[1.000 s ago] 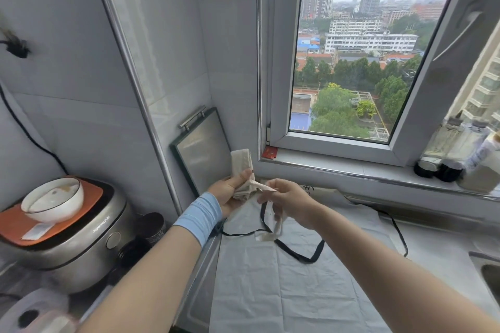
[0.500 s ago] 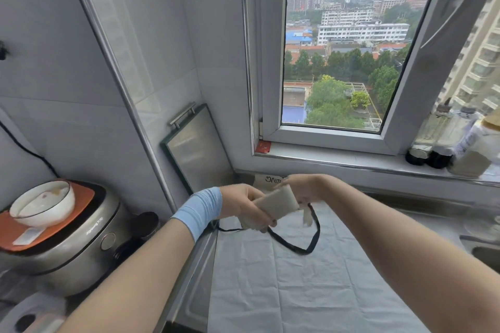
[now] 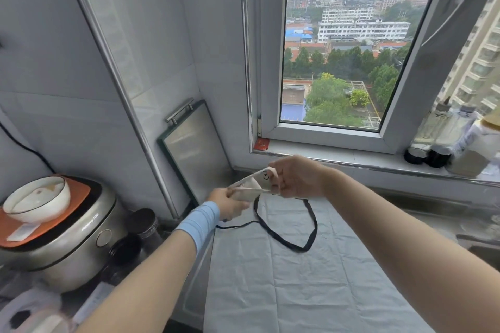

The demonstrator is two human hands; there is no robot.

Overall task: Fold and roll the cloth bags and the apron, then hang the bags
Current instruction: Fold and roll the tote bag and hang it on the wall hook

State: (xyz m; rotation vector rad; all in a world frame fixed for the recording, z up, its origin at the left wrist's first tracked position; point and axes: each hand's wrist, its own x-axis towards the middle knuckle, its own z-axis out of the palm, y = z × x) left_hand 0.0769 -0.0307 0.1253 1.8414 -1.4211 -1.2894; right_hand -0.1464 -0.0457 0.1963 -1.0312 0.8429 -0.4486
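Holding a small folded cloth bag up in the air with both hands, just below the lower left corner of the window. Left hand has its fingers curled round the lower end of the cream bundle, right hand pinches the upper end, so neither one is open. There's a little black print on the bag next to the right hand, too small to read. A black strap hangs off the bag in 1 long loop and droops onto the pale wrinkled sheet covering the tabletop below the window. Blue band on the left wrist. Left of the window a metal board with a handle stands leaning back, and further left again sits a rice cooker with 1 white bowl on its lid. Some bottles stand on the sill at the window's right end.
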